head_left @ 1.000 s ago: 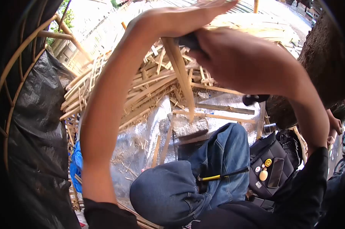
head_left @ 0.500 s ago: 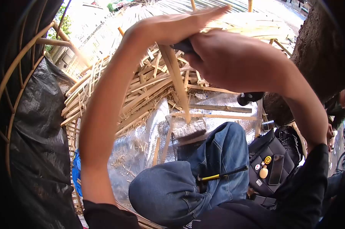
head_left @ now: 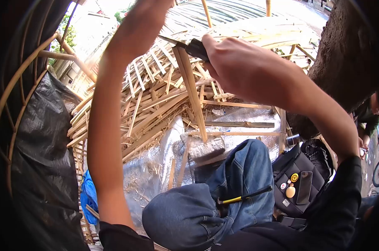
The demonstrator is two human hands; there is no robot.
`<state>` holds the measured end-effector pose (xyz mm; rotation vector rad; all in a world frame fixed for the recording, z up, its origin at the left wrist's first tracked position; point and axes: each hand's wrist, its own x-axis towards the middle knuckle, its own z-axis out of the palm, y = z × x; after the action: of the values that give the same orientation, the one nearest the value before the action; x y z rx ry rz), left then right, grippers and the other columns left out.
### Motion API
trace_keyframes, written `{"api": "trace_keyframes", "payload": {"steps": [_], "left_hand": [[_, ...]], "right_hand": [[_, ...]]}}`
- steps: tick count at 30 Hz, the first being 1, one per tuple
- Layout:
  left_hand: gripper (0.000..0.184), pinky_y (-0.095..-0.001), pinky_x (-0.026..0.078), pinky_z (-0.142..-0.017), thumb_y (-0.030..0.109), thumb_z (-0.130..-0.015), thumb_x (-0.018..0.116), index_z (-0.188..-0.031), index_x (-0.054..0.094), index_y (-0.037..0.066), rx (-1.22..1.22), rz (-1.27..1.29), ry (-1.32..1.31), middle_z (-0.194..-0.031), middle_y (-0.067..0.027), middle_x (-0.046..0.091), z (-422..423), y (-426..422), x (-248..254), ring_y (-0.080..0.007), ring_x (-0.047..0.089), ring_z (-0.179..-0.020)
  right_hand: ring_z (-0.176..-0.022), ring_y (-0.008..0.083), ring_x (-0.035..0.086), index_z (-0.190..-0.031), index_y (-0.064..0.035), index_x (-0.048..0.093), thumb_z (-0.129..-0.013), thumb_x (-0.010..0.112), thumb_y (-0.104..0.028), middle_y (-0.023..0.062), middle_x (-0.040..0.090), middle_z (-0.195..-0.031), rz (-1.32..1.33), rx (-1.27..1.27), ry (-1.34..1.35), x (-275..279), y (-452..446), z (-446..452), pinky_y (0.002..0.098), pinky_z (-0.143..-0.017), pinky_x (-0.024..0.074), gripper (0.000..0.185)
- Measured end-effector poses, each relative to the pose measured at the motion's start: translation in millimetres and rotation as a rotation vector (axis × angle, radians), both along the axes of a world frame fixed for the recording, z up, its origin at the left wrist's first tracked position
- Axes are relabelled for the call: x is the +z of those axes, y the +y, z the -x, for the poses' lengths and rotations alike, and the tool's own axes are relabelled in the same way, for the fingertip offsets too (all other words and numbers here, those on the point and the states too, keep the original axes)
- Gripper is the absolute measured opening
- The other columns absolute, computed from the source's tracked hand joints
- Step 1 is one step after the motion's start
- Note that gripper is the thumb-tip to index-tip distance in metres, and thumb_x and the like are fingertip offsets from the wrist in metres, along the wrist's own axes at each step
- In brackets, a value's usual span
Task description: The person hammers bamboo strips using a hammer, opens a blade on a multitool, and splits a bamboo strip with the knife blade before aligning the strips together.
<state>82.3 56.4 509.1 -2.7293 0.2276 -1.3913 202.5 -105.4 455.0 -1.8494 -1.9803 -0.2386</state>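
A bamboo piece (head_left: 190, 88) stands almost upright, its lower end at a pale block (head_left: 207, 149). Across its top lies the blade of a knife (head_left: 172, 41), whose black handle is in my right hand (head_left: 239, 62). My left hand (head_left: 149, 19) is raised at the top edge of the view, left of the blade; its fingers are out of frame or too blurred to read. A yellow and black tool (head_left: 244, 195) rests on my jeans (head_left: 181, 213).
Behind is a heap of split bamboo strips (head_left: 152, 104). A black bag (head_left: 298, 180) with a phone lies at right, below a tree trunk (head_left: 344, 54). Black sheeting (head_left: 43, 154) hangs at left. Part of another person (head_left: 367, 121) shows at far right.
My left hand has lifted up and left, away from the knife and the bamboo top. The blade now shows. My right hand still holds the handle, in nearly the same place.
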Motion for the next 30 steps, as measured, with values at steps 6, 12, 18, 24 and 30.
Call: {"api": "trace_keyframes", "payload": {"steps": [6, 12, 18, 24, 30], "left_hand": [[0.031, -0.0341, 0.043, -0.108, 0.021, -0.106, 0.051, -0.122, 0.069, 0.001, 0.097, 0.208, 0.29, -0.121, -0.0122, 0.071, 50.0, 37.8, -7.7, -0.024, 0.063, -0.121], [0.014, -0.0357, 0.046, -0.104, 0.012, -0.092, 0.074, -0.101, 0.078, 0.002, 0.123, 0.021, 0.317, -0.103, -0.009, 0.074, 57.6, 57.0, -5.9, -0.0223, 0.063, -0.114], [0.011, -0.0349, 0.049, -0.097, 0.01, -0.085, 0.08, -0.093, 0.079, 0.003, 0.007, 0.178, 0.279, -0.089, -0.0046, 0.074, 60.1, 72.9, -16.3, -0.0203, 0.063, -0.103], [0.011, -0.0389, 0.054, -0.096, 0.007, -0.084, 0.078, -0.094, 0.078, 0.003, 0.081, -0.079, 0.001, -0.09, -0.0035, 0.075, 61.0, 67.6, -34.0, -0.0206, 0.064, -0.093], [0.014, -0.0342, 0.054, -0.093, 0.003, -0.088, 0.074, -0.102, 0.076, -0.002, 0.107, 0.078, 0.141, -0.095, -0.0076, 0.074, 63.2, 62.5, -24.8, -0.0182, 0.063, -0.094]], "right_hand": [[-0.052, 0.0226, 0.059, -0.113, 0.0199, 0.048, -0.098, 0.055, -0.004, 0.0156, 0.057, -0.06, -0.125, 0.023, -0.093, -13.5, 0.5, -3.6, 0.0385, -0.052, 0.0471, 0.029], [-0.091, 0.0406, 0.064, -0.115, 0.0055, 0.052, -0.104, 0.055, -0.027, 0.0239, 0.065, -0.09, 0.082, 0.05, -0.002, 13.1, -4.6, -15.4, 0.05, -0.085, 0.0477, 0.034], [-0.092, 0.0402, 0.065, -0.111, 0.0033, 0.053, -0.102, 0.058, -0.023, 0.0225, 0.063, -0.087, 0.175, 0.056, -0.02, 17.8, 0.7, -13.5, 0.0512, -0.083, 0.0468, 0.028], [-0.057, 0.0369, 0.064, -0.106, 0.0081, 0.05, -0.1, 0.057, -0.009, 0.0189, 0.062, -0.064, -0.09, 0.094, -0.107, 2.9, 6.3, -6.0, 0.0475, -0.057, 0.0491, 0.019], [-0.057, 0.0289, 0.065, -0.112, 0.0087, 0.056, -0.103, 0.055, -0.026, 0.0199, 0.067, -0.077, 0.355, 0.12, 0.271, 24.8, 2.0, -14.4, 0.0409, -0.055, 0.0522, 0.036]]}}
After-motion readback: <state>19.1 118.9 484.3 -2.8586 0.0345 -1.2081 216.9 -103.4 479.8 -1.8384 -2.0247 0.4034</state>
